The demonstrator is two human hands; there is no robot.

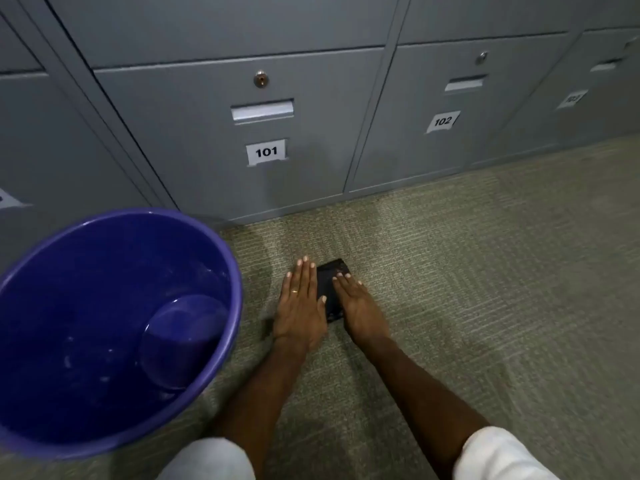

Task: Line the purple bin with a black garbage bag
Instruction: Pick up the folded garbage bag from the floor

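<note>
A folded black garbage bag (330, 289) lies flat on the carpet in the middle of the view. My left hand (300, 306) rests palm down on its left edge, fingers straight and together, with a ring on one finger. On the bag's right edge my right hand (358, 308) lies flat in the same way. Neither hand grips the bag. The purple bin (221, 258) stands upright and unlined at the lower left, about a hand's width from my left hand.
Grey metal lockers (266, 152) labelled 101 and 102 run along the far side, their base just beyond the bag. Beige carpet (485, 271) stretches to the right of my hands.
</note>
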